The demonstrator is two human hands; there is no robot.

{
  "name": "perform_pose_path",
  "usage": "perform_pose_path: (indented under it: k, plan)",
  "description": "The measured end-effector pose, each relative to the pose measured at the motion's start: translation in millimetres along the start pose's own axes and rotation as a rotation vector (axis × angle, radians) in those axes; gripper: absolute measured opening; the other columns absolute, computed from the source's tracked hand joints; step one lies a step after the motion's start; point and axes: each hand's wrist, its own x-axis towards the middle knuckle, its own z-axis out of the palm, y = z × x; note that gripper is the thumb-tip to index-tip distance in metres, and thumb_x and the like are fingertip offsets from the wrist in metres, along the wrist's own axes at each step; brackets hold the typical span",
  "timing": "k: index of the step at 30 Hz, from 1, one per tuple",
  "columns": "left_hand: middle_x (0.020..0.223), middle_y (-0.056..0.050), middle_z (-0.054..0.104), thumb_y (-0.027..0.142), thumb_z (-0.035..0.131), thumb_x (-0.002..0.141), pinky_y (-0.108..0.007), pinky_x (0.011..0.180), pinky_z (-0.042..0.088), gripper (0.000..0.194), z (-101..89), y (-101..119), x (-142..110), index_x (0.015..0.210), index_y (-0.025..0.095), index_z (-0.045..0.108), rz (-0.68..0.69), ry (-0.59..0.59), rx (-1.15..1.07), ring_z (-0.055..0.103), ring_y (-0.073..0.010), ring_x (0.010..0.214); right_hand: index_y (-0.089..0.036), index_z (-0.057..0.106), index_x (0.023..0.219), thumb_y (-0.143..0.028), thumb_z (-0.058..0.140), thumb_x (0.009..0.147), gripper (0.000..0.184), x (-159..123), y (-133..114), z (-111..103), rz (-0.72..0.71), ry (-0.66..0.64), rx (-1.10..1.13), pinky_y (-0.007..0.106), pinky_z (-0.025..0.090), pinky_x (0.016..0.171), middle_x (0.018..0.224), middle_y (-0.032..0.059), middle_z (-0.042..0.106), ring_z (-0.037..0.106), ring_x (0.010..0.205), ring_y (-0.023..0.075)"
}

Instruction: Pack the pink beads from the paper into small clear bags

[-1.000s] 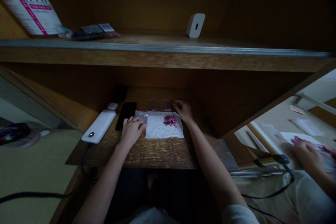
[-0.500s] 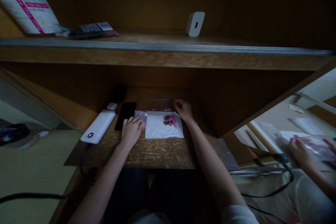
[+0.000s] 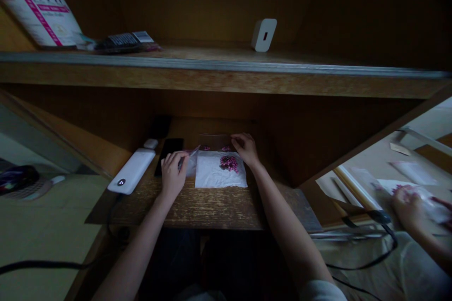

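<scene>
Clear plastic film (image 3: 191, 160) pinched in the left hand's (image 3: 172, 174) tight grip beside white paper (image 3: 221, 171) bearing pink beads (image 3: 229, 163), the open right hand (image 3: 246, 148) resting on the film's far edge.

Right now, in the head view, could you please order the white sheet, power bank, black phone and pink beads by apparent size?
White sheet
Power bank and black phone: look alike
Pink beads
</scene>
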Motion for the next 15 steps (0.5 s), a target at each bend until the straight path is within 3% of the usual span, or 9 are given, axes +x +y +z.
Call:
perform_pose_path:
  k: [3,7,11,15]
  plan:
    - [0.081,-0.003,0.060,0.037,0.046,0.086,-0.030,0.073,0.044,0.020,11.6,4,17,0.082,0.020,0.055,-0.137,0.034,-0.422,0.057,-0.0167,0.079,-0.020,0.066,0.091,-0.033,0.054,0.080,0.021,-3,-15,2,-0.021,-0.075,0.238,0.033,0.042,0.083,0.098,0.0055,0.065,0.058,0.092,0.0188]
    - [0.072,0.000,0.055,0.042,0.055,0.078,-0.024,0.058,0.047,0.023,38.2,17,46,0.079,0.019,0.050,-0.385,-0.052,-0.908,0.057,-0.0126,0.063,-0.020,0.067,0.092,-0.039,0.054,0.080,0.026,-6,-24,5,0.057,-0.243,0.478,0.030,0.045,0.078,0.098,0.0050,0.065,0.059,0.089,0.0181]
    - [0.074,0.001,0.057,0.044,0.061,0.072,-0.024,0.049,0.049,0.027,61.5,29,60,0.079,0.020,0.050,-0.512,-0.103,-1.021,0.058,-0.0130,0.060,-0.018,0.067,0.077,-0.045,0.052,0.080,0.031,-6,-21,4,0.139,-0.319,0.574,0.026,0.043,0.064,0.074,0.0026,0.064,0.056,0.069,0.0149]
    - [0.075,0.001,0.058,0.045,0.061,0.073,-0.024,0.046,0.050,0.028,74.1,29,57,0.078,0.020,0.051,-0.559,-0.068,-1.016,0.058,-0.0126,0.057,-0.017,0.067,0.079,-0.042,0.060,0.075,0.026,-6,-17,6,0.185,-0.329,0.611,0.025,0.041,0.060,0.073,0.0018,0.063,0.054,0.065,0.0133]
